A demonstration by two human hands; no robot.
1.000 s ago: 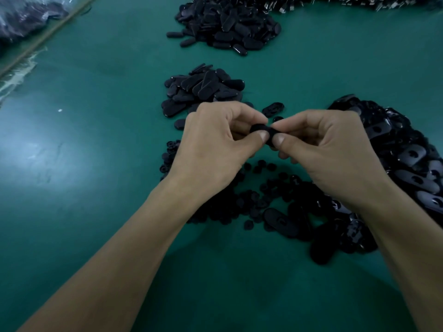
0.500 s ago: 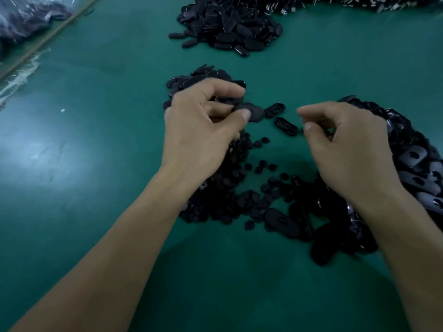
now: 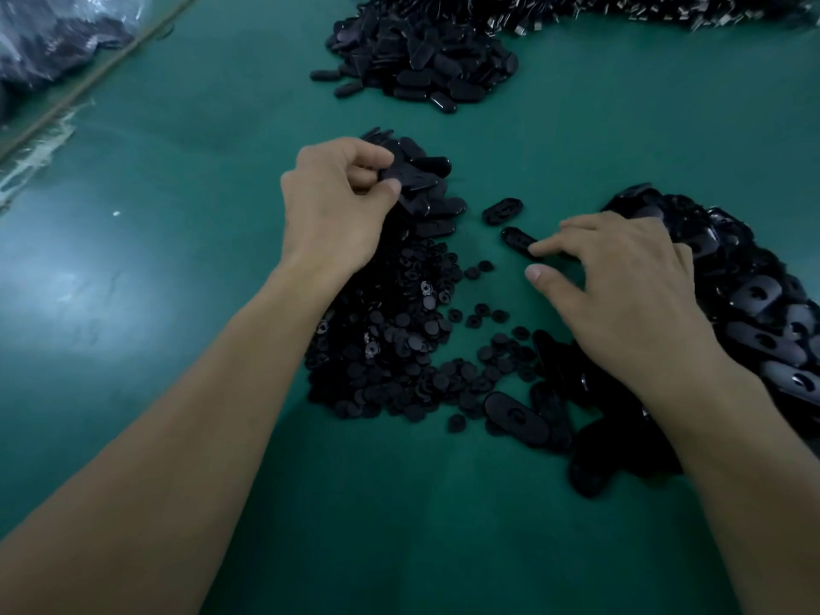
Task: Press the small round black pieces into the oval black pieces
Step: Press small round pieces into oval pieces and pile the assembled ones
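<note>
Head view: the oval piece (image 3: 401,178) that was being squeezed between both hands a second ago is now being held by the left hand (image 3: 337,201) alone, pinched between thumb and curled fingers over the small middle pile (image 3: 439,207), so one pressing is probably being finished and set aside. The right hand (image 3: 621,286), now freed, is being lowered to a loose oval piece (image 3: 514,238) on the green surface (image 3: 177,304). Its forefinger is touching that piece, the thumb is being kept apart, and nothing is being gripped. The round pieces (image 3: 390,344) are lying heaped by the left wrist.
</note>
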